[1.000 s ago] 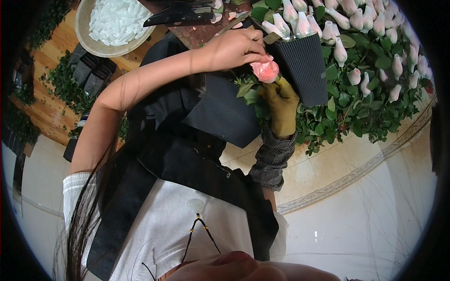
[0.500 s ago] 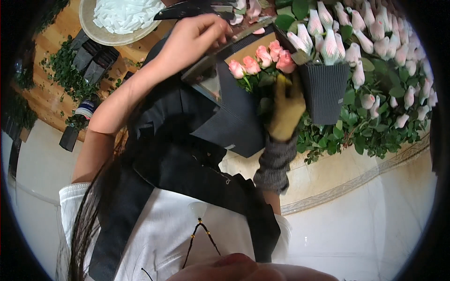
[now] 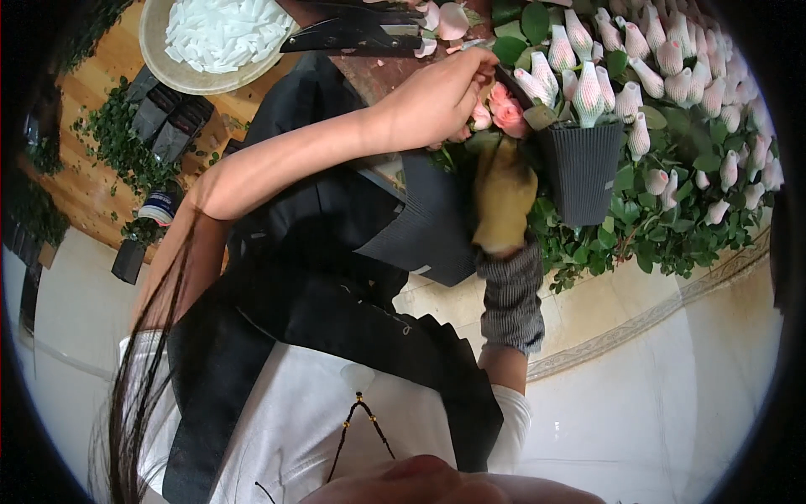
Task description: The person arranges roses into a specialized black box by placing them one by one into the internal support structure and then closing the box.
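Observation:
Pink roses (image 3: 507, 111) with green leaves stand bunched at the far side, partly covered by my left hand (image 3: 432, 101). Its bare fingers are curled together at the roses, apparently on the edge of a dark corrugated wrapper (image 3: 432, 223); the contact itself is hidden. The wrapper lies folded at an angle between my forearms. My right hand (image 3: 505, 197), in a yellow glove with a grey knitted sleeve, is just below the roses. Its fingers are smeared and hidden, so their grip does not show.
Right of the glove stands a dark ribbed container (image 3: 583, 172). Many rosebuds in white netting (image 3: 638, 80) crowd the right side above leaves. At upper left are a bowl of white strips (image 3: 220, 38), black shears (image 3: 357, 32) and black packs (image 3: 168, 113) on wood.
My left hand has moved right, from the wrapper's left edge to the roses, and now covers several of them. The wrapper's open flap is out of sight. My gloved hand has turned slightly.

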A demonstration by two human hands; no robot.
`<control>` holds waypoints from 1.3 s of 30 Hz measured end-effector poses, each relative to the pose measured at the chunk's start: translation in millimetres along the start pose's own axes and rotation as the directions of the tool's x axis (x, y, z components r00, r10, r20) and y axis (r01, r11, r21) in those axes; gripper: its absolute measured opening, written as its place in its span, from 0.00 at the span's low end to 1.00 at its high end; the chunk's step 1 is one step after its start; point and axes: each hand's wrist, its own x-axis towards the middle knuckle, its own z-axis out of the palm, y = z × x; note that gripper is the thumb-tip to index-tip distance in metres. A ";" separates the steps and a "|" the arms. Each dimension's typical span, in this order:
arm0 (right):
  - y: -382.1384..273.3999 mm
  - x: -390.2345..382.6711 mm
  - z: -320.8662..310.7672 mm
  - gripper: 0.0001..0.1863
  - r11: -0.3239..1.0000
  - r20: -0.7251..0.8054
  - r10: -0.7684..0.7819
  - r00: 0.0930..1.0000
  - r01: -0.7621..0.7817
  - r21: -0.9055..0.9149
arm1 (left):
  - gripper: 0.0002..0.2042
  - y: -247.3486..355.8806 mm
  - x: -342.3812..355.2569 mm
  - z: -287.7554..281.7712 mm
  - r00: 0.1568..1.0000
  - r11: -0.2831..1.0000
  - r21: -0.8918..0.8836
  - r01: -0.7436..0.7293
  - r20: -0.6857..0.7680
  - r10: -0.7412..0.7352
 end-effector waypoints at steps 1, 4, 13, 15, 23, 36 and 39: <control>-2.7 6.1 5.3 0.15 0.996 0.115 0.073 0.991 -0.065 -0.068 | 0.16 2.6 2.9 -0.4 1.000 1.000 0.013 0.000 0.016 0.000; -2.6 11.4 -3.4 0.17 0.987 0.065 0.121 0.990 -0.127 0.097 | 0.15 13.7 8.3 1.9 0.998 0.996 -0.091 0.024 0.055 -0.019; 18.8 -7.7 3.2 0.14 0.914 0.102 0.174 0.979 -0.199 0.352 | 0.21 3.2 18.2 -3.2 0.960 0.979 -0.125 0.160 0.251 -0.124; 13.3 -10.9 7.8 0.15 0.909 0.061 0.195 0.979 -0.204 0.363 | 0.20 -2.0 17.4 -1.9 0.939 0.975 -0.086 0.205 0.300 -0.171; -3.9 2.4 16.5 0.12 0.892 -0.087 0.297 0.951 -0.244 0.380 | 0.19 -10.8 17.3 -2.0 0.947 0.980 -0.116 0.161 0.299 -0.120; -6.5 2.0 0.9 0.12 0.652 -0.072 0.406 0.911 -0.234 0.721 | 0.15 -23.2 16.5 0.8 0.896 0.840 0.315 -0.442 0.202 0.396; -3.6 0.1 5.8 0.12 0.661 -0.093 0.378 0.921 -0.199 0.723 | 0.15 -28.6 19.2 -2.3 0.884 0.804 0.367 -0.468 0.200 0.423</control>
